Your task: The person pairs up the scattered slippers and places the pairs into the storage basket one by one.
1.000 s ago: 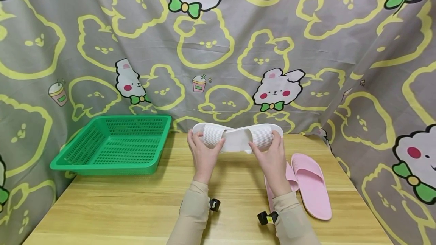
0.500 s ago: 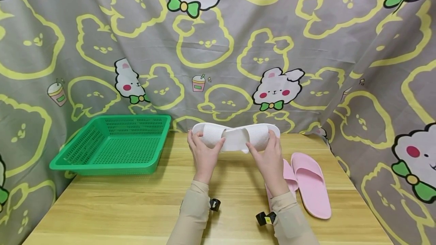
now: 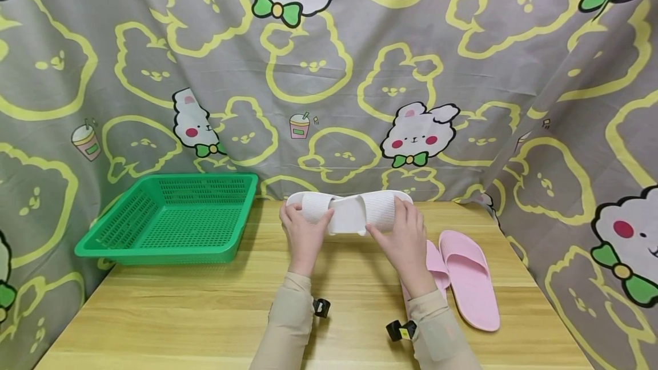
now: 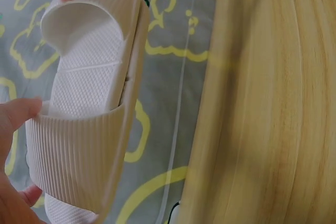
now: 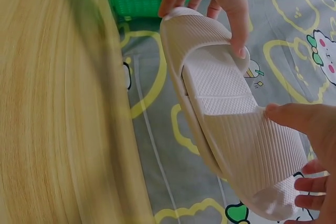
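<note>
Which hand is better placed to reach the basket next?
Probably the left hand: it grips the white slippers at the end nearer the basket; the right hand is farther away.

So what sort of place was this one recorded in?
Likely a small staged tabletop filming corner: cartoon-print fabric hangs behind and beside a wood-grain table, and pink slippers lie on that tabletop.

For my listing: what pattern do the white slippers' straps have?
The straps have parallel ribs, clearest in the right wrist view.
</note>
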`<state>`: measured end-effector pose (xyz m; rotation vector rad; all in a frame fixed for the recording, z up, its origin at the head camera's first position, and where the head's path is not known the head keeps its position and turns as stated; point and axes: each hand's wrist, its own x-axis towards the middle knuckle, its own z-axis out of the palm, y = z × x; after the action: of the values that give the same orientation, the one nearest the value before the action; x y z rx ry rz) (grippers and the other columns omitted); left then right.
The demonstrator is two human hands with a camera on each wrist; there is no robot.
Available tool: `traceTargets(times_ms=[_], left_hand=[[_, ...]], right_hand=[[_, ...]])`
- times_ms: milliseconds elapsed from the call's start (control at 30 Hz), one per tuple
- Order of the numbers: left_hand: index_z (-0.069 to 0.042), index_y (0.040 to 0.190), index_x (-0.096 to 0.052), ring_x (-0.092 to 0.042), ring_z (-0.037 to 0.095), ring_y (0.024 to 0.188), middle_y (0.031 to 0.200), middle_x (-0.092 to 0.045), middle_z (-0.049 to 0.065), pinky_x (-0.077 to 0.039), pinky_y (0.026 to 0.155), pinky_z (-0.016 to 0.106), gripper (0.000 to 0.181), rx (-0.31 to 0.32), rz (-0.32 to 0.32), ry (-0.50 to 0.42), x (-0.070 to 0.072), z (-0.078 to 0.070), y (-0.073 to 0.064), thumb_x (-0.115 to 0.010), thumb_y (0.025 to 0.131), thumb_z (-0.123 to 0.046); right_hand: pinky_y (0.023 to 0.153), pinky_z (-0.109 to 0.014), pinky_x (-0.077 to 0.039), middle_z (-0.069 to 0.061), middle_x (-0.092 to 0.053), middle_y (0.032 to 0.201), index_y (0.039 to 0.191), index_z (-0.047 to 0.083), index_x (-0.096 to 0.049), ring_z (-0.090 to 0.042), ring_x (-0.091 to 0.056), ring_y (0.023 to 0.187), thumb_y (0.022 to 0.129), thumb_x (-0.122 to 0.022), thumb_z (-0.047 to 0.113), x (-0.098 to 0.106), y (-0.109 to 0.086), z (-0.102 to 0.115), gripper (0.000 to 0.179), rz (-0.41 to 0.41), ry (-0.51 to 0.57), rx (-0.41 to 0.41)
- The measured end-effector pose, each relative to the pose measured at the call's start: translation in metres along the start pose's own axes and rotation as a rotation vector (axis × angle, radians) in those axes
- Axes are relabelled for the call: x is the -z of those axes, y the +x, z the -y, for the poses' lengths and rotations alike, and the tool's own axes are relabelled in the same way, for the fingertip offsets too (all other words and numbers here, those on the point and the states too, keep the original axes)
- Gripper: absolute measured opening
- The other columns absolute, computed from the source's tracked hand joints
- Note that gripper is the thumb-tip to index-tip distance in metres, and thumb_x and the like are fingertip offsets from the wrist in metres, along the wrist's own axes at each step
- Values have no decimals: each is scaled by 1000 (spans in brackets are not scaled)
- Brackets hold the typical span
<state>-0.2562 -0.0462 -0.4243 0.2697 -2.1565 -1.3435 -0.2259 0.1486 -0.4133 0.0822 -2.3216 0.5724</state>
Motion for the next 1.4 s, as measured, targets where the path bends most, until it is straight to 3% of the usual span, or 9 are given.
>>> traceTargets(times_ms=[233, 567, 967, 1400], left_hand=[[-3, 103, -39, -35, 30, 120, 128, -29, 15, -32, 103, 41, 74, 16, 4, 13, 3, 2, 3, -76, 60, -51], [-3, 102, -39, -37, 28, 112, 121, -31, 13, -35, 98, 42, 73, 22, 10, 10, 4, 4, 4, -76, 61, -50], [-5, 100, -37, -37, 26, 104, 116, -32, 12, -36, 93, 41, 72, 63, 50, 2, 7, 5, 7, -75, 61, -53], [-4, 101, -37, -37, 24, 102, 111, -33, 11, -37, 90, 38, 71, 10, 73, -5, 7, 5, 6, -74, 63, -51]], right_hand=[[98, -54, -32, -16, -35, 137, 135, 5, -36, -34, -29, 128, 58, -79, 46, -1, 0, -1, 97, 73, 5, 30], [106, -56, -21, -16, -16, 149, 141, 8, -24, -36, -14, 137, 54, -84, 36, -2, -2, -3, 110, 136, 23, 49], [104, -57, -24, -24, -21, 144, 139, 9, -30, -44, -20, 129, 50, -86, 11, -8, -2, -9, 106, 75, 103, 148], [98, -59, -25, -19, -12, 148, 143, 23, -21, -42, -20, 126, 49, -86, 14, -5, -1, -10, 114, 124, 29, 89]])
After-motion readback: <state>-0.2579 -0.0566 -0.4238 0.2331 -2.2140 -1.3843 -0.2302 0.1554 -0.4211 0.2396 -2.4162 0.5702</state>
